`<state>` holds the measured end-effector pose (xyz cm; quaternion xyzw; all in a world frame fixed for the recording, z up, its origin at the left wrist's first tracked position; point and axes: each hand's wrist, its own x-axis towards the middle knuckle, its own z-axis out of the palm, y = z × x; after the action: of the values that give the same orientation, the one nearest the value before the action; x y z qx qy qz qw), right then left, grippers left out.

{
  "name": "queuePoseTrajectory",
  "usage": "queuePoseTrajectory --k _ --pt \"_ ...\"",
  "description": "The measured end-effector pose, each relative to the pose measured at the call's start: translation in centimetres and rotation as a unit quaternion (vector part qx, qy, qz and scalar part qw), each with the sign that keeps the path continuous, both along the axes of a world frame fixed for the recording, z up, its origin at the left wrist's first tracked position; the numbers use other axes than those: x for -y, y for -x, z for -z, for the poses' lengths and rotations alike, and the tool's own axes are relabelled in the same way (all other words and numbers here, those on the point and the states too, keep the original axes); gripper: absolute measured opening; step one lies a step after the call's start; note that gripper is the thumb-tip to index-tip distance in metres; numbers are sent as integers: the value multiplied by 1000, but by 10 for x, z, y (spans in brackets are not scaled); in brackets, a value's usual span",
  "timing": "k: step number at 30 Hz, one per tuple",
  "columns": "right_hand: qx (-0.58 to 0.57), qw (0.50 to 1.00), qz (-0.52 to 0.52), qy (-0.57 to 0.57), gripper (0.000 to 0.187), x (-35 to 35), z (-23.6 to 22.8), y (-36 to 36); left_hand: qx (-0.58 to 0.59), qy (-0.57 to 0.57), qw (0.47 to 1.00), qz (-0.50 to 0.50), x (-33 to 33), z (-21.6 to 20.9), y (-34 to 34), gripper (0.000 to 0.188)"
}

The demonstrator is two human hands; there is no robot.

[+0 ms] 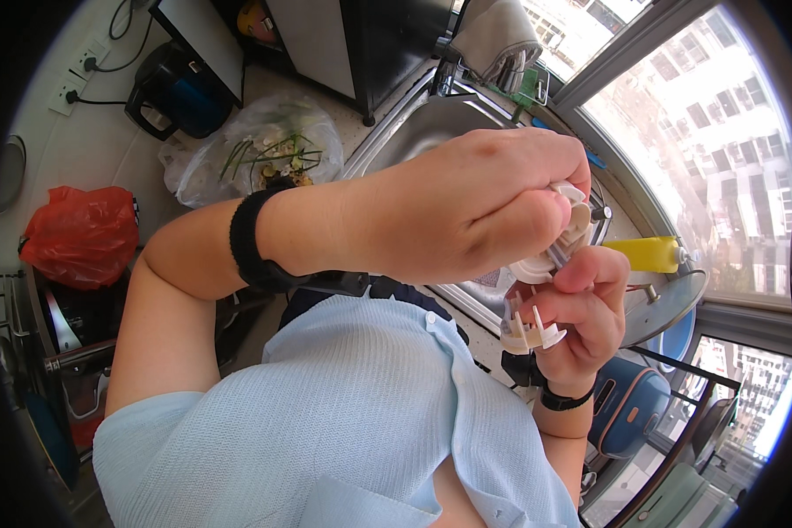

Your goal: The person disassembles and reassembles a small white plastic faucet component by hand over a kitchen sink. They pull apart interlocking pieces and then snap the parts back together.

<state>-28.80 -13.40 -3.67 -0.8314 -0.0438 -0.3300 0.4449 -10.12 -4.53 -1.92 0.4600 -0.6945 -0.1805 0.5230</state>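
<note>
In front of my chest, above the sink's near edge, both hands meet around cream-white plastic parts. My left hand (pixel 493 198) reaches across from the left, thumb and fingers pinched on a curved white plastic part (pixel 575 225) with a rounded disc-like edge below. Just under it, my right hand (pixel 590 304) has its fingers curled round a white plastic piece with upright prongs (pixel 528 336). Something translucent shows between the two parts. Whether they are joined as one object, I cannot tell; the fingers cover much of them. Each wrist wears a black band.
Behind my left hand lies a steel sink (pixel 396 141). Left of it sit a clear bag with vegetable scraps (pixel 321 132), a dark kettle (pixel 185 92) and a red plastic bag (pixel 84 236). To the right are a yellow bottle (pixel 641 255), a glass lid (pixel 673 308) and a blue case (pixel 629 407).
</note>
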Motion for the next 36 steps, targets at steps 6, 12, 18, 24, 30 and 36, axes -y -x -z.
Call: queuePoseTrajectory --k 6,12,18,24,30,36 --pt "9 1000 -4 -29 7 -4 3 2 -24 -24 999 17 -1 -1 2 31" --pt "18 1000 -12 -21 6 -1 4 3 -24 -28 999 13 0 0 2 32" --pt "9 1000 -10 -22 6 1 3 3 -1 -24 1000 5 2 -1 1 32" --pt "21 999 -23 -23 6 1 2 2 4 -29 999 14 2 -1 0 32" --pt "8 998 -50 -37 5 4 2 4 7 -18 1000 13 1 -1 1 30" --pt "-9 999 -46 25 11 4 -1 -1 53 17 998 -16 1 2 3 27"
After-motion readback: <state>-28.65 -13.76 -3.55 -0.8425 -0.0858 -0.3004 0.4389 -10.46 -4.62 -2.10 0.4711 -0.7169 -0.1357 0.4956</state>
